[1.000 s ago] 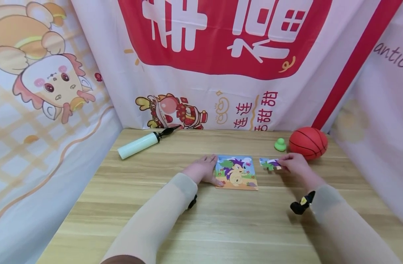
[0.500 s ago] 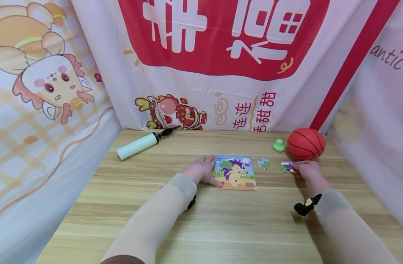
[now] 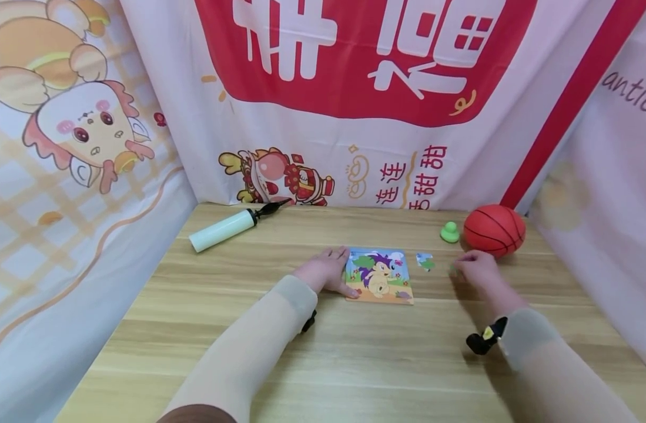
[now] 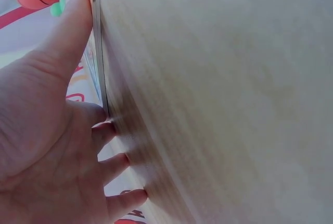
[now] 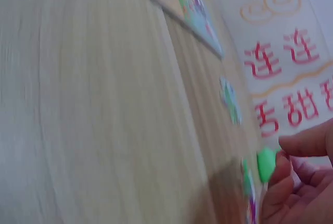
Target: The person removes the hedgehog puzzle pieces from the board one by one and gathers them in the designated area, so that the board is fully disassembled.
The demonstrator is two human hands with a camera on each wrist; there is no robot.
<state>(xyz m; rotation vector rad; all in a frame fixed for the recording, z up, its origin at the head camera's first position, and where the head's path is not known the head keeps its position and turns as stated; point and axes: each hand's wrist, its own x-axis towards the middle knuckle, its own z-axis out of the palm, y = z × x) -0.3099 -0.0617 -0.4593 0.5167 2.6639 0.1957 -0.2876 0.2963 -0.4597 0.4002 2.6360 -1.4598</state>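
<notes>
A square puzzle board [image 3: 378, 275] with a purple-haired hedgehog picture lies on the table. My left hand [image 3: 328, 271] rests against its left side; in the left wrist view the thumb [image 4: 73, 26] lies along the board's edge and the other fingers reach down to the tabletop. A small jigsaw piece [image 3: 425, 262] lies to the right of the board. My right hand [image 3: 476, 269] hovers farther right, fingers loosely bent with nothing seen between them. Below it, in the right wrist view, a second jigsaw piece [image 5: 249, 193] lies on the table, mostly hidden from the head view.
A red toy basketball [image 3: 494, 230] and a small green toy [image 3: 449, 232] stand just beyond my right hand. At the back left lies a pale hand pump [image 3: 223, 230] with a black end. A printed cloth [image 3: 328, 147] hangs behind the wooden table [image 3: 354, 364].
My right hand carried the second piece rightward from beside the first piece, set it down, and has shifted slightly back left above it. The left hand stays at the board.
</notes>
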